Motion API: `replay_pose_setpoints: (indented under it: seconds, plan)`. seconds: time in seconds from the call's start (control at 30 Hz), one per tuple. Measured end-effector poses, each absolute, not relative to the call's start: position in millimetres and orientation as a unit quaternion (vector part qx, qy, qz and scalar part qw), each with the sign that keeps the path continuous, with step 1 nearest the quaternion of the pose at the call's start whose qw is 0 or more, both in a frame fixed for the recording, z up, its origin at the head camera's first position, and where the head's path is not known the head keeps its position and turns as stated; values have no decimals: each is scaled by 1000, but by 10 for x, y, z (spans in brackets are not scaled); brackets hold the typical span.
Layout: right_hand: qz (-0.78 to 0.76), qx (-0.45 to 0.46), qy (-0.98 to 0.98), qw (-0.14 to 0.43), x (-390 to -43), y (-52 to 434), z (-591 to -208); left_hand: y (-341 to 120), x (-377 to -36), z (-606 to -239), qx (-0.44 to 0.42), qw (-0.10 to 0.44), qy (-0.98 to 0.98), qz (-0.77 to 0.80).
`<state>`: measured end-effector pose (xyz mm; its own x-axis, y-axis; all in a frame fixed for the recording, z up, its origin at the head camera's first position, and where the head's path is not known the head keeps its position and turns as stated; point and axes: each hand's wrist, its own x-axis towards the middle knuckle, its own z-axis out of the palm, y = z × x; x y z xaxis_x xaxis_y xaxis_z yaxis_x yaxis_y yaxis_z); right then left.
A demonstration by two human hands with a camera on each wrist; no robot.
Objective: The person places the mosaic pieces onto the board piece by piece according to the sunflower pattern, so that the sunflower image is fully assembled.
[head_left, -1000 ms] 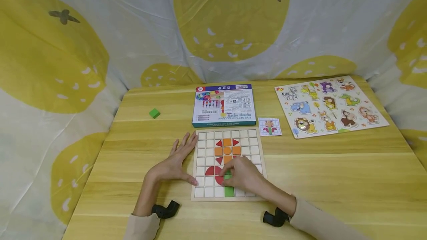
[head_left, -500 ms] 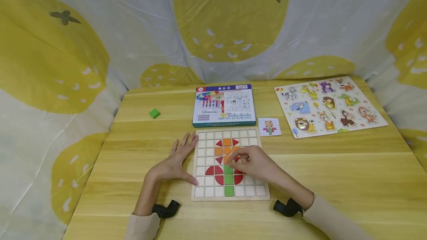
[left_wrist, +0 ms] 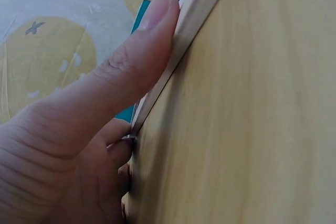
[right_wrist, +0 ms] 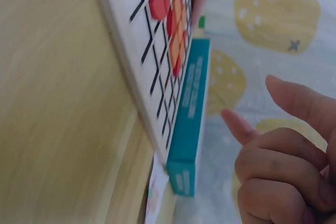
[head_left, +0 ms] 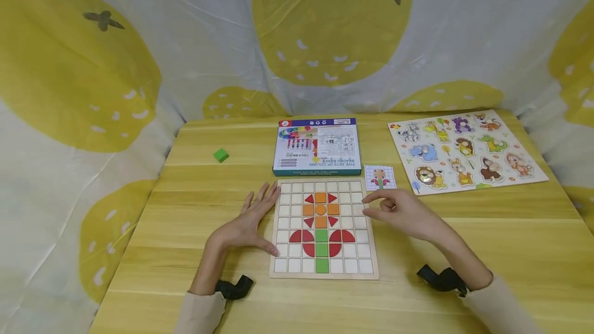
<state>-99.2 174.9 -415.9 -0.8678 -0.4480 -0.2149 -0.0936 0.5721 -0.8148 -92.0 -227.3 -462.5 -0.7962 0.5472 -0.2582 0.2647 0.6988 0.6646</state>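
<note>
A pale wooden grid board (head_left: 325, 276) lies on the table, carrying a flower-like figure of flat tiles: orange squares around an orange circle (head_left: 320, 210), red triangles (head_left: 332, 221), red quarter-circles (head_left: 348, 236) and a column of green squares (head_left: 322, 249). Along the board's left edge rests my left hand (head_left: 246, 224), fingers spread; in the left wrist view its thumb (left_wrist: 152, 30) touches the rim. My right hand (head_left: 408, 214) hovers at the board's right edge. Its thumb and index finger stand apart with nothing between them, the other fingers bent, as the right wrist view shows.
Behind the board lies a teal-edged toy box (head_left: 317, 164). A small picture card (head_left: 380, 177) with a similar flower sits at its right. Farther right is an animal puzzle board (head_left: 468, 153). One green block (head_left: 221, 155) lies at the back left.
My right hand has lifted off the tiles and moved right to the board's edge, uncovering the red quarter-circles on that side. My left hand keeps its place. The view has shifted slightly.
</note>
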Motion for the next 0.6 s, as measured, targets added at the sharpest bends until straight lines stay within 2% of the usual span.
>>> replay_pose_setpoints:
  seconds: [0.2,0.33,0.43,0.6]
  plan:
    - [-418,-151,877,184,-1001,2044,-4130,-2321,-884,-4551,225,227,891,323]
    - [-399,-139,895,144,-1045,2175,-4016,-2398,-895,-4398,205,214,890,348]
    - [-387,-125,907,104,-1096,2208,-3916,-2417,-957,-4244,191,180,899,350]
    - [-362,-117,924,28,-1178,2126,-3817,-2295,-1108,-3966,184,87,918,341]
